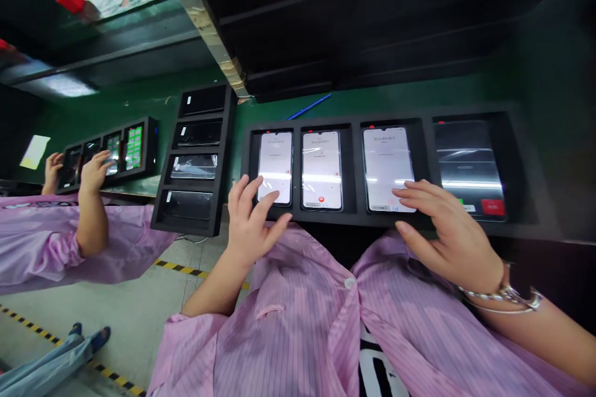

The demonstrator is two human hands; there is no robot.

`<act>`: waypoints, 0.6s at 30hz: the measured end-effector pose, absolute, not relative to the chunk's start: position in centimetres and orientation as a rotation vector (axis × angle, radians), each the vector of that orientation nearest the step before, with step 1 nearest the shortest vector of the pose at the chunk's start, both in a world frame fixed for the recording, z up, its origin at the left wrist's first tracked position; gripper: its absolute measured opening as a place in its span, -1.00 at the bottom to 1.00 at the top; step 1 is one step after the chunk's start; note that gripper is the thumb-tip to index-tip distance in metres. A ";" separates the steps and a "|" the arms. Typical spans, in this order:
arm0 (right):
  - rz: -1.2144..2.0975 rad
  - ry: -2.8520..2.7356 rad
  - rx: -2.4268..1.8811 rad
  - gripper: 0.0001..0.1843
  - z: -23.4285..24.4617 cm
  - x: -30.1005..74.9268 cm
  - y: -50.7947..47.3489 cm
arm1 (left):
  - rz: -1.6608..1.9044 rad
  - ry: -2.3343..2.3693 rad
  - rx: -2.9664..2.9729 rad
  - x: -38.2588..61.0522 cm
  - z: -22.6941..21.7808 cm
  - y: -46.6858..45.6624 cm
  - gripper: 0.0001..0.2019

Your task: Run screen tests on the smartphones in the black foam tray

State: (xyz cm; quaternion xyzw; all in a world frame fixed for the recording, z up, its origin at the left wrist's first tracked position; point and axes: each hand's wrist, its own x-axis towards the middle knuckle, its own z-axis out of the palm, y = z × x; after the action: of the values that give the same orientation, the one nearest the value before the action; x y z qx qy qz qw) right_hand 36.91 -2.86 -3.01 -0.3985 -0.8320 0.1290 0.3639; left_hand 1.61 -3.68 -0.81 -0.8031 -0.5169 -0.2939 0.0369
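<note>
A black foam tray (351, 122) lies before me with several smartphones in its slots. My left hand (251, 217), fingers spread, is over the lower part of the leftmost smartphone (275, 158), whose screen is white. The second smartphone (321, 167) shows a white screen with a red round button near the bottom. Over the lower right corner of the third smartphone (386, 161), also lit white, my right hand (442, 229) extends its fingers. The rightmost smartphone (468, 158) has a dark screen with a red and a green patch low down, partly hidden by that hand.
Left of my tray, a second black tray (159, 223) holds several dark phones and overhangs the table edge. A blue pen (310, 107) lies behind my tray. Farther left, a co-worker's hands (95, 170) are at another phone tray (149, 149). Dark shelving (288, 25) rises behind.
</note>
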 end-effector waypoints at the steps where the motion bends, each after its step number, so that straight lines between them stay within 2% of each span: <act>1: 0.329 -2.130 -1.027 -0.57 -3.1 36.8 -2.9 | -0.867 -1.636 -2.433 0.8 -1.0 -3.9 -0.64; 5: 0.312 -2.082 -1.034 -0.54 -3.2 36.6 -2.9 | -0.699 -1.768 -2.447 -0.8 -2.3 -4.3 -0.70; 10: 0.289 -2.009 -1.065 -0.53 -2.9 37.2 -3.3 | -0.617 -1.677 -2.459 -0.5 -2.2 -3.9 -0.74; 18: 0.279 -2.264 -1.108 -0.58 -3.1 35.5 -3.5 | -0.834 -1.377 -2.570 3.7 -1.1 -2.9 -0.65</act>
State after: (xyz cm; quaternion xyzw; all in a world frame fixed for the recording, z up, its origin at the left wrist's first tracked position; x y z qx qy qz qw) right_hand 35.55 -3.45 -3.11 -0.4171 -0.8521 0.1050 0.2984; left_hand 3.73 -2.94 -1.08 -0.8462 -0.4534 -0.2747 0.0544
